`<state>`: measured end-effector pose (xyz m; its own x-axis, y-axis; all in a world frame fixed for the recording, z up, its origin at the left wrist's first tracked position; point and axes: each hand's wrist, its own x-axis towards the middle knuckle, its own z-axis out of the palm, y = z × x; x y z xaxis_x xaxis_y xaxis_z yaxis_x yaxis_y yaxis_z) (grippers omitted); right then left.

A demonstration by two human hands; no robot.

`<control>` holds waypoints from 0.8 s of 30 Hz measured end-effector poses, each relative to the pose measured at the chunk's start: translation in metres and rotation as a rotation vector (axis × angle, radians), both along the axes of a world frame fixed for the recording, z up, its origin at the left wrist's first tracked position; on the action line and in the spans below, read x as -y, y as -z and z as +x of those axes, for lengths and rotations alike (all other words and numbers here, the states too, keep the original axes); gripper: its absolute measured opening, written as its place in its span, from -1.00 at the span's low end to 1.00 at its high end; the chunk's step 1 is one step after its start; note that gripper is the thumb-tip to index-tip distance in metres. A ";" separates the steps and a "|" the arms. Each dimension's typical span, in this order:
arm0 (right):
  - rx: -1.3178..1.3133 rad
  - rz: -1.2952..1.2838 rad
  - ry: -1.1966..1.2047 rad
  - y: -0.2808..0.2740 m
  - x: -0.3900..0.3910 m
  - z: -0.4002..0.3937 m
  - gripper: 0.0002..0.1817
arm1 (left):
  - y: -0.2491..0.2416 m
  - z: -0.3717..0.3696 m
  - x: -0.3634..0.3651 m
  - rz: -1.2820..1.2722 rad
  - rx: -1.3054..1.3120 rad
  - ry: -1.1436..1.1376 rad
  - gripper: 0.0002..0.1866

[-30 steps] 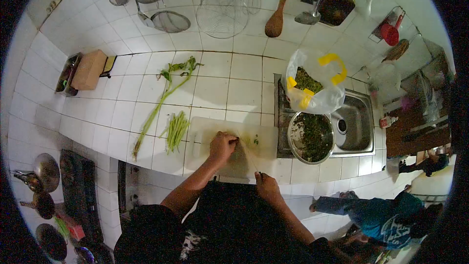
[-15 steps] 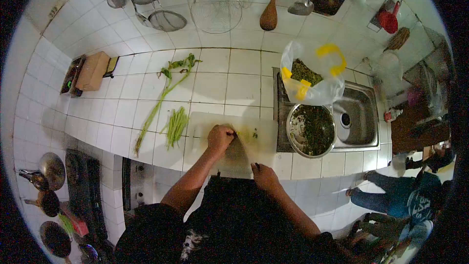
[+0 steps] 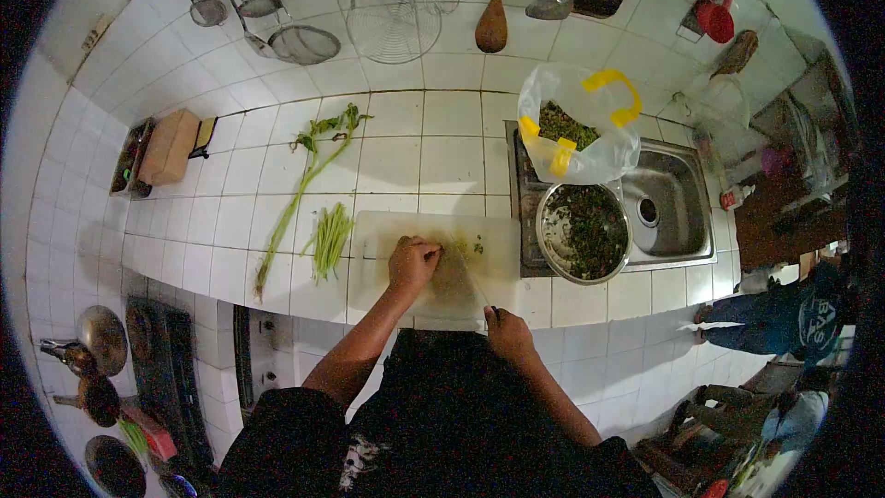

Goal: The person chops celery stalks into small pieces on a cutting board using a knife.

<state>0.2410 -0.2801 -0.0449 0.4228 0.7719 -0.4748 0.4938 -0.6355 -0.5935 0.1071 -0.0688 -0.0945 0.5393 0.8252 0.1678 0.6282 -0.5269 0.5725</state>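
My right hand (image 3: 509,332) grips the dark handle of a knife (image 3: 477,286), whose blade slants up and left over the pale cutting board (image 3: 383,226). My left hand (image 3: 415,261) is closed on the board, left of the blade, its curled fingertips pointing toward it; whatever they hold is hidden. Small chopped green bits (image 3: 476,246) lie just beyond the blade. Left of the board is a bunch of cut green stalks (image 3: 330,240). Farther left a long leafy stalk (image 3: 304,184) lies on the tiles.
Right of the board, a steel bowl (image 3: 585,232) of chopped greens rests at the sink (image 3: 687,212). Behind it stands a plastic bag (image 3: 604,161) holding more chopped greens. Utensils such as a wooden spoon (image 3: 492,32) hang on the wall. Other people (image 3: 784,325) are at the far right.
The camera view has shifted slightly. The knife handle and my right hand have moved a little right relative to the board; my left hand stays in nearly the same place.
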 end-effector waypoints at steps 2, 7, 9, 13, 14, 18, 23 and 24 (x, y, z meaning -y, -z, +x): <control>0.028 -0.005 -0.026 0.002 0.001 -0.003 -0.44 | 0.003 -0.003 0.000 0.042 0.006 0.013 -0.86; -0.033 0.040 -0.019 -0.011 0.002 -0.011 -0.43 | 0.007 -0.003 -0.007 -0.039 -0.028 -0.009 -0.84; -0.042 0.026 -0.030 -0.014 -0.001 -0.013 -0.42 | 0.002 -0.004 -0.009 -0.062 -0.054 -0.006 -0.83; -0.052 0.016 -0.039 -0.008 -0.004 -0.015 -0.41 | -0.008 -0.001 -0.008 -0.117 -0.035 0.000 -0.82; -0.070 0.031 -0.029 -0.001 -0.005 -0.015 -0.40 | -0.011 0.000 -0.008 -0.140 -0.039 -0.009 -0.82; -0.024 0.009 -0.088 -0.003 -0.024 -0.013 -0.39 | 0.005 0.000 -0.010 -0.087 -0.027 -0.017 -0.84; 0.033 -0.015 -0.052 0.004 -0.007 -0.012 -0.40 | -0.001 -0.004 -0.013 -0.131 -0.057 -0.017 -0.86; 0.032 -0.019 -0.055 0.002 -0.005 -0.011 -0.40 | -0.004 -0.004 -0.011 -0.134 -0.058 -0.019 -0.86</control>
